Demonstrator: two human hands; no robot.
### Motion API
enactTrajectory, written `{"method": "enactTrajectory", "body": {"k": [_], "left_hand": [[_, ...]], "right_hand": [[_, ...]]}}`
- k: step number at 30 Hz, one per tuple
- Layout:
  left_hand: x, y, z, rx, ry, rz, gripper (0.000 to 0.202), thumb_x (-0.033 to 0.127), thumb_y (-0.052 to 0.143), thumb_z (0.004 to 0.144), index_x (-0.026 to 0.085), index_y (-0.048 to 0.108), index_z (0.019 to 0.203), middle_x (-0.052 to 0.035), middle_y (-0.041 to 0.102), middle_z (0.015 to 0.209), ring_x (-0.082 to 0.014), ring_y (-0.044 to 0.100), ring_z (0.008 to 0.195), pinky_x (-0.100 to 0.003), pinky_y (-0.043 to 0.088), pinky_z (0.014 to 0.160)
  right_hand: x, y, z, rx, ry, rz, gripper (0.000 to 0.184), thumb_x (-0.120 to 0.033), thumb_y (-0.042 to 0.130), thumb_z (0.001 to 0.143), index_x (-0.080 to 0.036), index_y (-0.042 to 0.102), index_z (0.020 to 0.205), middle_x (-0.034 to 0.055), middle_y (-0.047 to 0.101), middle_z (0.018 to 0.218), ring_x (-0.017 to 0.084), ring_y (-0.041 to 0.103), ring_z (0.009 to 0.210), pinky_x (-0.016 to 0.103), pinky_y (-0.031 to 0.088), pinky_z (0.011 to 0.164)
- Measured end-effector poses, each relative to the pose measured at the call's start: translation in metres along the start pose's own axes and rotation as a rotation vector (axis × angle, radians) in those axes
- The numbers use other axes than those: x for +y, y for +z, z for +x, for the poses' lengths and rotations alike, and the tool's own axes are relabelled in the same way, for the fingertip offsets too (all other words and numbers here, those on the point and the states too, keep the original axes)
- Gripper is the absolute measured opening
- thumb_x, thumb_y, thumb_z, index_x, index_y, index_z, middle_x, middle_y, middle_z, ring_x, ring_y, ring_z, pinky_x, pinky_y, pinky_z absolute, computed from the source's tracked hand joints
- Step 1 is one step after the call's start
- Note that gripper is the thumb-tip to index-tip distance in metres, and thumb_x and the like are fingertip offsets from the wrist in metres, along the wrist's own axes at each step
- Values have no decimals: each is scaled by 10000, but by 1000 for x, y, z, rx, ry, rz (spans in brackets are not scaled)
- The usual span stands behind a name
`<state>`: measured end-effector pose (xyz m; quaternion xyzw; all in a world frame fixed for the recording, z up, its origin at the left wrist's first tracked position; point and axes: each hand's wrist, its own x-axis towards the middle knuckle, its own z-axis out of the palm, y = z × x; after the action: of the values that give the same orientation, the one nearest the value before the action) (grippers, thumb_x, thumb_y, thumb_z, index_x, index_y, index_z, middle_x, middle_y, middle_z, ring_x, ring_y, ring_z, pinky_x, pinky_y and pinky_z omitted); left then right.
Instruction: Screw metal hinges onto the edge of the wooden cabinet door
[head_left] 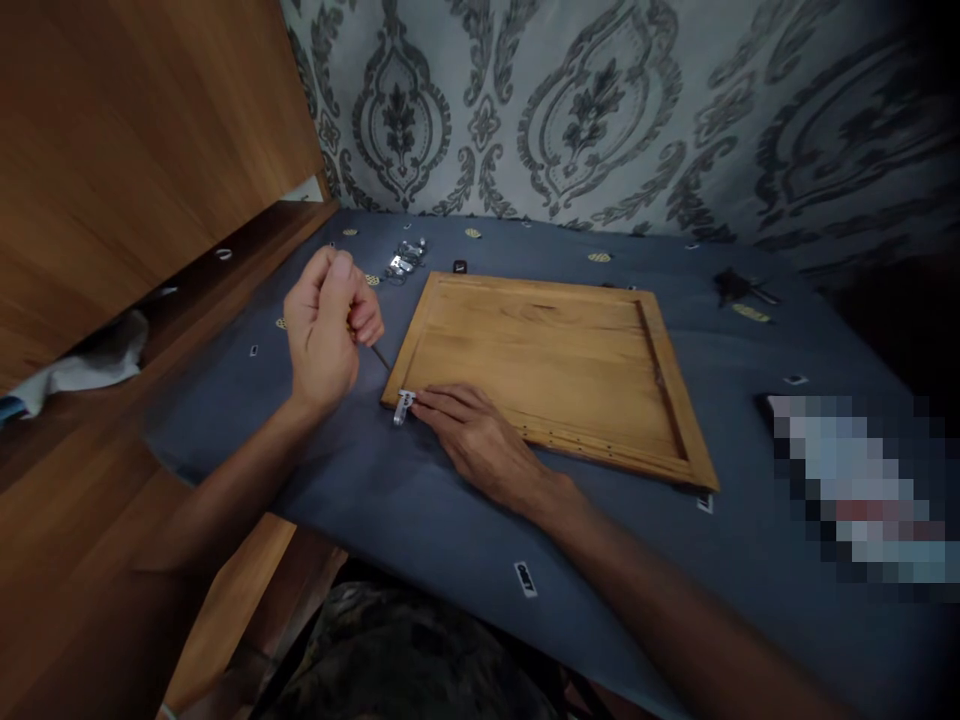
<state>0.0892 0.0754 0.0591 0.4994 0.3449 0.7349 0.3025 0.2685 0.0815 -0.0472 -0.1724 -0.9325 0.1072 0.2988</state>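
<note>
A framed wooden panel [540, 345], like a cabinet door, lies on the blue-grey cloth in front of me. At its near left corner sits a metal hinge [403, 405], partly sticking out past the edge. My left hand [328, 325] is closed in a fist above that corner, around a screwdriver [381, 356]. Only the thin shaft shows, slanting down toward the panel's left edge; the handle is mostly hidden. My right hand [480, 435] lies over the panel's near edge with fingers stretched out. Its fingertips touch the hinge; the thumb is hidden.
A cluster of metal hinges [406, 258] lies behind the panel, beside a small black object [460, 267]. Dark tools [742, 288] lie at the far right. A blurred-out screen-like object [847, 490] is at right. A wooden cabinet [150, 150] stands left; patterned wall behind.
</note>
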Motion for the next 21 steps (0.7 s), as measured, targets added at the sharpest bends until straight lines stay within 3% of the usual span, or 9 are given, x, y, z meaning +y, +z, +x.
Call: {"method": "enactTrajectory", "body": {"k": [5, 12, 16, 21], "left_hand": [[-2, -5, 6, 30, -25, -36, 500, 519, 721, 866, 209, 425, 609, 51, 285, 534, -76, 273, 419, -260, 212, 423], [-9, -14, 27, 111, -133, -139, 371, 336, 673, 913, 204, 465, 637, 35, 375, 574, -93, 387, 454, -246, 314, 461], [-20, -26, 40, 142, -212, -189, 313, 275, 645, 914, 202, 485, 655, 40, 383, 573, -92, 410, 475, -221, 365, 470], [-34, -40, 42, 193, -253, -217, 299, 267, 643, 901, 205, 497, 647, 43, 390, 560, -87, 401, 461, -206, 373, 452]], "right_hand": [[-2, -3, 0, 102, 23, 73, 330, -97, 441, 999, -158, 685, 1212, 124, 731, 1207, 247, 644, 1145, 475, 537, 1001], [-1, -8, -4, 322, 301, 159, 259, -49, 454, 912, -184, 674, 919, 73, 701, 855, 220, 663, 846, 366, 552, 771], [-2, -8, -2, 257, 283, 130, 247, -97, 473, 937, -195, 683, 1021, 79, 713, 917, 233, 653, 876, 391, 547, 805], [-8, -8, 4, -46, 160, -61, 346, -203, 549, 975, -151, 614, 1311, 144, 686, 1242, 304, 581, 1146, 510, 495, 992]]}}
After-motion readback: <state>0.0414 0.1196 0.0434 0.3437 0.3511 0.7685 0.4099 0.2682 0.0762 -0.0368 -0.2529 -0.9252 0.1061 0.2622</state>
